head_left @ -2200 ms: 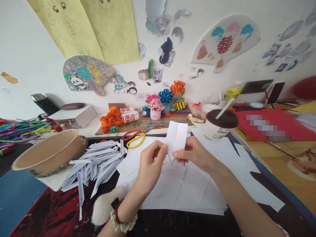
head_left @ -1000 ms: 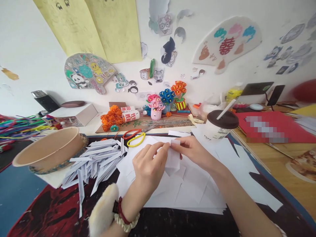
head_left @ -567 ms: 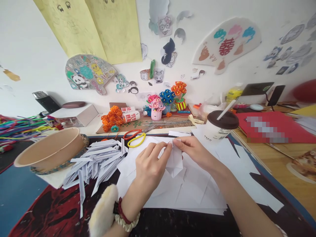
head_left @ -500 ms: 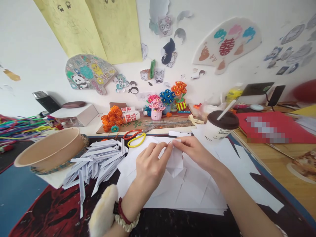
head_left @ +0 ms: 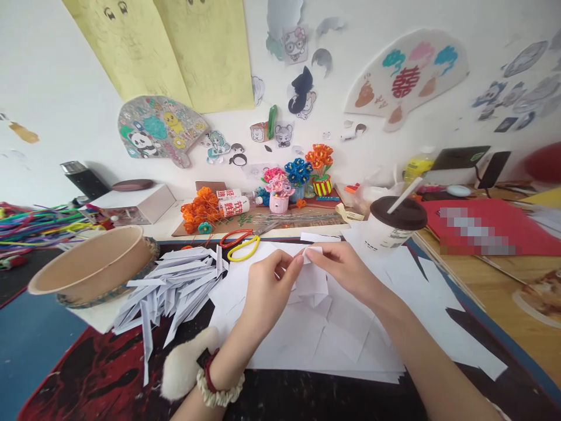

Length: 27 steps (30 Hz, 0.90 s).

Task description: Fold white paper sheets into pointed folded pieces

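Observation:
A small white piece of paper is pinched between my two hands above the sheets. My left hand grips its left end with thumb and forefinger, the other fingers curled. My right hand holds its right side, thumb toward me. Beneath them lie several loose white paper sheets, overlapping on the dark mat. Left of my left hand is a heap of narrow folded paper strips. Scissors with a red and a yellow handle lie just behind the sheets.
At the left stands a beige bowl. A lidded paper cup with a straw is close behind my right hand. Pipe-cleaner flowers line the back by the wall. A red folder lies at the right.
My left hand has turned, its fingers curling in more and its wrist shifting slightly. The small paper between the hands shows more now. My right hand stays nearly in place.

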Each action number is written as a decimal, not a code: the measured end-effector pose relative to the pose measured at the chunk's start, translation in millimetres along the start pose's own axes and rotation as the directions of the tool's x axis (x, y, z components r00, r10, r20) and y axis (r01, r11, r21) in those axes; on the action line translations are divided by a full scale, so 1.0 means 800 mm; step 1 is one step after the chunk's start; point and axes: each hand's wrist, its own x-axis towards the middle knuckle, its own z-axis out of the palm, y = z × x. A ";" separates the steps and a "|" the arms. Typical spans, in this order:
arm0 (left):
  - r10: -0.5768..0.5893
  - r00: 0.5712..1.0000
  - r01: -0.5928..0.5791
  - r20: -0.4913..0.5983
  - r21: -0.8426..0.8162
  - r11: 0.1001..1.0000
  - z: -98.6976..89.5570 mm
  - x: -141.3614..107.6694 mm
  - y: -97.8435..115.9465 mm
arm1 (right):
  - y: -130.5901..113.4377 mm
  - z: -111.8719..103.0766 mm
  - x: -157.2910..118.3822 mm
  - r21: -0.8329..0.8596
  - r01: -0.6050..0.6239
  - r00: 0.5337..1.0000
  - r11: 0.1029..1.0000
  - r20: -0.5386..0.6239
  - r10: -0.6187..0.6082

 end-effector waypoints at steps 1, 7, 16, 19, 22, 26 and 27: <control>-0.013 1.000 0.014 0.020 -0.052 0.999 0.000 0.001 -0.001 | 0.000 0.000 0.000 0.005 -0.001 1.000 1.000 0.006 0.001; -0.031 0.999 0.030 -0.007 -0.163 0.986 0.000 0.003 -0.003 | -0.001 -0.002 -0.001 0.065 -0.087 0.994 0.994 0.076 0.082; 0.019 1.000 -0.021 -0.018 -0.102 0.995 -0.002 0.004 0.001 | 0.005 -0.003 0.001 -0.045 -0.153 0.985 0.987 0.067 0.156; 0.013 1.000 -0.010 0.015 -0.175 0.984 -0.004 0.004 0.002 | 0.003 -0.003 0.000 -0.068 -0.142 0.987 0.987 0.068 0.147; -0.029 0.999 0.034 0.022 -0.249 0.968 -0.005 0.005 0.002 | 0.003 -0.003 0.000 -0.059 -0.130 0.988 0.990 0.076 0.135; -0.071 0.997 0.074 0.023 -0.305 0.949 -0.005 0.006 0.001 | 0.005 -0.003 0.000 -0.069 -0.123 0.989 0.990 0.078 0.128; -0.074 0.997 0.079 0.026 -0.313 0.947 -0.005 0.006 0.001 | 0.005 -0.003 0.000 -0.069 -0.122 0.989 0.990 0.081 0.127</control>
